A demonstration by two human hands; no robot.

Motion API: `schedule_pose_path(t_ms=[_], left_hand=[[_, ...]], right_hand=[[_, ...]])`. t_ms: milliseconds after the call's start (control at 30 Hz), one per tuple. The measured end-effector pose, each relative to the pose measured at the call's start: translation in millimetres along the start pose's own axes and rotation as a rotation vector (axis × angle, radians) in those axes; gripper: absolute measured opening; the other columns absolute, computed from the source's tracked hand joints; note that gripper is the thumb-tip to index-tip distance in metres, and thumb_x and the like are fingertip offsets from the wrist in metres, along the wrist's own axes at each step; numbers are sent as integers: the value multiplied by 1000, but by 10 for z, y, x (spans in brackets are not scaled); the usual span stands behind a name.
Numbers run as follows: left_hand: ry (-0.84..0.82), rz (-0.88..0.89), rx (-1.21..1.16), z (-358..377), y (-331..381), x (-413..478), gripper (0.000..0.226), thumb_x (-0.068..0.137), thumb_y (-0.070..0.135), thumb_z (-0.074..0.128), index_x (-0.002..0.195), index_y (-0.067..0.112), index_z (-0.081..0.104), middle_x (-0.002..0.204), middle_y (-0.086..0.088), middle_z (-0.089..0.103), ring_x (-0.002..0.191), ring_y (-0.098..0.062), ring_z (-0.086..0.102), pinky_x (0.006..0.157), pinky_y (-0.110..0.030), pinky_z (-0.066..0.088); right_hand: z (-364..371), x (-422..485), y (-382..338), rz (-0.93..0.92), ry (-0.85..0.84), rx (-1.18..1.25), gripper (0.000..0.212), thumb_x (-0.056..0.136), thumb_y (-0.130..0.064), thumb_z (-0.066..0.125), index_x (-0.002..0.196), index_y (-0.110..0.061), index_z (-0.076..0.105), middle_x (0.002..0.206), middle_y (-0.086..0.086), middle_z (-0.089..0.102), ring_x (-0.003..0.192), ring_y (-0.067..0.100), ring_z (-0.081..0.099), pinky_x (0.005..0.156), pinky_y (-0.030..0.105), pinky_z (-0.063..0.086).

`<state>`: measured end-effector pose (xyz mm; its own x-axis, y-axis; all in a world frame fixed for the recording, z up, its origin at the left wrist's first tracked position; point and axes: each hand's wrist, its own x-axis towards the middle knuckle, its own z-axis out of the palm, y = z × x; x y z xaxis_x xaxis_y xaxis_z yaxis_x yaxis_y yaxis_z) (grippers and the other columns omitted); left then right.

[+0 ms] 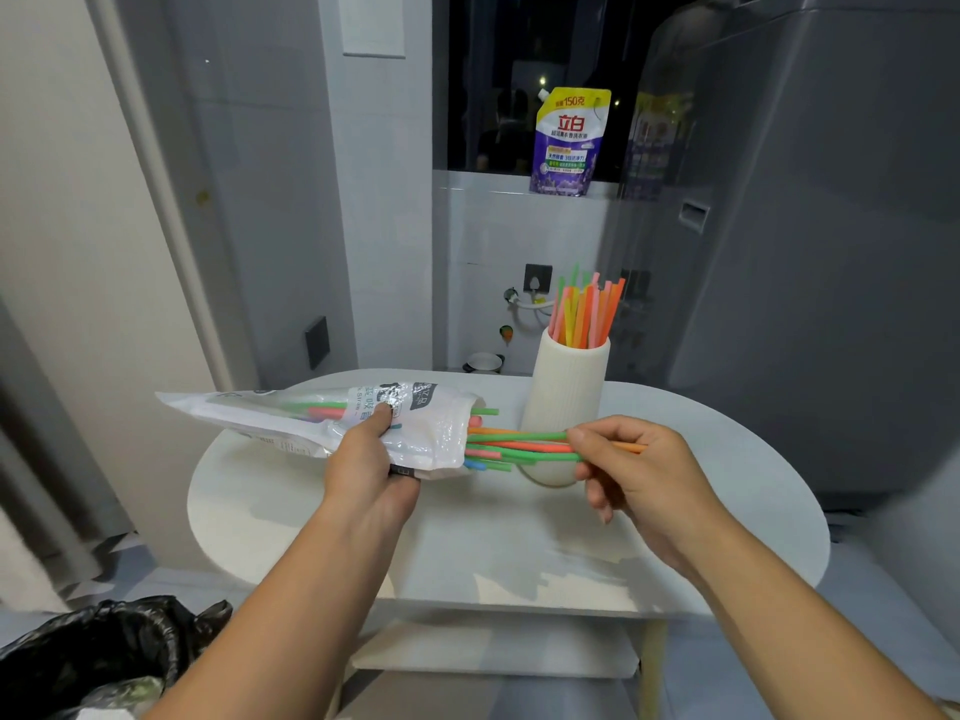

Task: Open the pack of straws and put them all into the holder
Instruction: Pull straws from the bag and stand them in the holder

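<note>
The left hand (370,456) grips a crinkled white plastic pack (332,420), held level above the table (498,537), open mouth toward the right hand (636,467). Green, orange, pink and blue straws (511,443) jut from that mouth; the right hand's fingers pinch several. Just beyond the right hand stands a ribbed white holder (566,392) with upright straws. Farther back, a purple detergent pouch (569,142) sits on a ledge against a dark window.
</note>
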<state>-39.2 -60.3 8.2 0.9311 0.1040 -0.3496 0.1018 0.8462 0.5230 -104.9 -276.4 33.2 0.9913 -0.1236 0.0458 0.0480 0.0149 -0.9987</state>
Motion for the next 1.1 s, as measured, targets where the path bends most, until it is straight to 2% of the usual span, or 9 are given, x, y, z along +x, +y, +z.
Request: schedule_pose_path(t_ms=[100,200,300,400,567,767,833,967,1100], left_hand=[[16,-15,-8,21,-37,-32,29,102,6,55,130,9,61,119,-9,73,103,-24,72,100,-53,54],[28,-28,-20,32,-53,-56,32,102,6,56,133,11,60,119,-7,73,95,-22,72,79,-46,59],[28,-35,-29,41,-58,-58,35,102,6,56,137,11,59,122,-8,73,101,-23,72,82,-48,59],[20,-50,-15,68,-86,-99,32,103,6,55,134,10,60,115,-7,74,95,-22,73,76,-45,59],[10,-57,-17,63,-122,-97,36,102,7,56,138,10,59,124,-9,73,108,-26,72,99,-54,54],[16,-39,-50,48,-60,-50,32,103,6,54,135,9,59,122,-10,73,105,-26,72,94,-56,55],[19,-45,-51,34,-80,-42,35,103,6,54,137,8,58,125,-11,72,109,-28,71,101,-58,52],[10,-48,-29,45,-102,-81,34,103,7,54,137,7,58,126,-12,71,107,-26,71,90,-52,56],[7,-36,-37,23,-92,-45,36,103,7,54,139,8,57,129,-11,71,117,-30,69,104,-60,49]], right_hand=[[77,3,23,57,24,276,15,84,-21,71,85,-7,66,59,7,57,43,14,46,38,23,38],[212,-15,62,60,39,476,25,76,-26,73,91,-8,64,58,3,50,46,11,45,41,21,39],[345,-46,137,23,41,438,27,76,-19,76,98,-5,69,59,4,49,50,11,45,48,25,43],[424,-36,231,-4,120,231,20,81,-18,79,90,-2,72,54,5,48,49,15,40,58,34,43],[424,26,236,-8,157,187,28,90,-28,71,79,-3,66,52,4,45,51,16,40,55,31,38],[246,104,148,-57,345,247,40,94,-28,66,59,-12,54,50,4,44,51,18,41,54,33,34],[249,112,155,-35,350,273,34,94,-28,65,65,-11,60,53,4,50,53,17,45,56,33,38],[288,141,157,-14,314,334,22,93,-26,67,87,-5,70,64,2,65,59,14,58,62,30,50],[212,170,82,-65,256,252,24,94,-26,64,96,-3,71,75,9,71,63,16,66,66,32,56]])
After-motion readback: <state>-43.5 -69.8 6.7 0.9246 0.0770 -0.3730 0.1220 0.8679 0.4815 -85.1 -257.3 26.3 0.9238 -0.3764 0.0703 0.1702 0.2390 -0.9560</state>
